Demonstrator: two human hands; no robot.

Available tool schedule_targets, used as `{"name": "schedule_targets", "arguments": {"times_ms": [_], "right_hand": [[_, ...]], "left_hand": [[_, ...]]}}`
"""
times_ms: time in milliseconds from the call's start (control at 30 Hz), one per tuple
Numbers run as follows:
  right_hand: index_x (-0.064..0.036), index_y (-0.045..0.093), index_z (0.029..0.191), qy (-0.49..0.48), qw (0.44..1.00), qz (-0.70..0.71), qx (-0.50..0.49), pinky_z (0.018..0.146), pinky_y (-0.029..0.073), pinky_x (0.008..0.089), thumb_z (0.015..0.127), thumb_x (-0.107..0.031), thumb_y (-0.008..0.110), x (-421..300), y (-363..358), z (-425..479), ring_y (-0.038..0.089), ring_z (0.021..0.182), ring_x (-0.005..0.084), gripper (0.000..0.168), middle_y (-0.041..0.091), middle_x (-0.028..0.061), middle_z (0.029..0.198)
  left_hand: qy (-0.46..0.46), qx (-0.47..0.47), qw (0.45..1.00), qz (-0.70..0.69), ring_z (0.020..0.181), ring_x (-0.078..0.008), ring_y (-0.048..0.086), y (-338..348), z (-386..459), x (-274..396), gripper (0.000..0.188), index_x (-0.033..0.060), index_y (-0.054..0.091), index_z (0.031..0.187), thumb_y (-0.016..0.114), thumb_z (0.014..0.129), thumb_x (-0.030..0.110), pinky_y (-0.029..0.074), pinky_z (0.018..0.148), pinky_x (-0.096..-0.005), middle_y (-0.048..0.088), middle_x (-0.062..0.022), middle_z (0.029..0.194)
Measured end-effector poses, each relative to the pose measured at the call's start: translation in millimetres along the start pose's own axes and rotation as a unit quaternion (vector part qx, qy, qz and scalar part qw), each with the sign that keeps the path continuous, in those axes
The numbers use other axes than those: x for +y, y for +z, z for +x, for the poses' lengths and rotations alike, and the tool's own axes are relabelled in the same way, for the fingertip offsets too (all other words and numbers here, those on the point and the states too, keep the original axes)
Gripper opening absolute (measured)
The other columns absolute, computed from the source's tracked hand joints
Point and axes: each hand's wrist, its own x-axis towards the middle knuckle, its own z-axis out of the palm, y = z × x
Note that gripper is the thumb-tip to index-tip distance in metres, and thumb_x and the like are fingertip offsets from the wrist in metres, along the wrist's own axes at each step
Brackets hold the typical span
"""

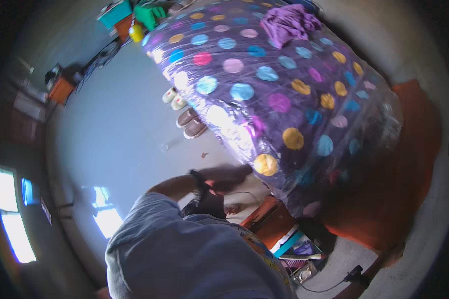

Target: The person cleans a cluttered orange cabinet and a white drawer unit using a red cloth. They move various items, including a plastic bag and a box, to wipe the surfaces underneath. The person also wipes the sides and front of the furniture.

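My left hand (234, 178) is dark and blurred, reaching along the near side of a mattress (280, 102) with its fingertips at the lower edge. Whether they grip it is not clear. The mattress has a purple cover with coloured dots under shiny clear plastic. At the lower right, my right hand (394, 255) is at the bottom edge of an orange-brown panel (389, 194), which looks like a headboard; its fingers are too blurred to read. A black band (199, 185) circles my left wrist, and a black wrist device (354, 274) with a cable sits on my right.
A bunched purple cloth (290, 23) lies on the mattress. Brown slippers (191, 123) and white slippers (174, 99) stand on the floor beside it. Close to my body is a brown wooden cabinet (271, 218), with a brush (301, 257) and small items. A yellow container (136, 33) stands farther off.
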Motion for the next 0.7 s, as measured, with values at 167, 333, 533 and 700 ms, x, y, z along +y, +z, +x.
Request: {"name": "schedule_targets", "arguments": {"times_ms": [167, 333, 533, 700], "right_hand": [[-0.014, 0.060, 0.115, 0.011, 0.999, -0.010, 0.031, 0.077, 0.051, 0.0371, 0.093, -0.026, 0.047, 43.7, 1.4, 25.5, 0.060, 0.098, 0.0212, 0.029, 0.059, 0.0077, 0.116], [-0.013, 0.061, 0.113, -0.026, 0.975, 0.195, 0.107, 0.071, 0.051, 0.0353, 0.090, -0.028, 0.050, -121.8, -25.7, -26.9, 0.061, 0.089, 0.0191, 0.029, 0.061, 0.0071, 0.107], [-0.012, 0.061, 0.111, -0.060, 0.687, 0.486, -0.536, 0.063, 0.050, 0.0332, 0.087, -0.029, 0.053, -380.0, -136.0, -272.8, 0.062, 0.078, 0.0167, 0.030, 0.063, 0.0064, 0.095], [-0.011, 0.062, 0.109, -0.139, 0.425, 0.437, -0.781, 0.056, 0.050, 0.0315, 0.085, -0.030, 0.056, -543.5, -260.6, -365.7, 0.063, 0.069, 0.0147, 0.031, 0.064, 0.0058, 0.086]], "left_hand": [[-0.027, 0.380, 0.925, 0.001, 0.064, -0.0098, 0.056, -123.5, -203.7, -13.1, 0.025, 0.0020, 0.061, 0.103, 0.063, 0.081, 0.013, 0.045, 0.056, -0.0252, 0.061, -0.0004, 0.079], [-0.029, 0.615, 0.788, -0.010, 0.070, -0.0137, 0.059, -128.0, -403.3, -52.3, 0.030, 0.0001, 0.060, 0.105, 0.064, 0.079, 0.013, 0.047, 0.062, -0.0274, 0.062, -0.0022, 0.082], [-0.080, 0.676, 0.732, -0.013, 0.071, -0.0149, 0.060, -165.5, -563.8, -152.7, 0.026, 0.0013, 0.061, 0.101, 0.062, 0.080, 0.015, 0.049, 0.063, -0.0299, 0.063, -0.0045, 0.082], [-0.141, 0.716, 0.684, -0.002, 0.065, -0.0176, 0.062, -167.5, -694.7, -257.1, 0.028, -0.0009, 0.061, 0.098, 0.065, 0.076, 0.015, 0.051, 0.059, -0.0322, 0.064, -0.0089, 0.078]]}}
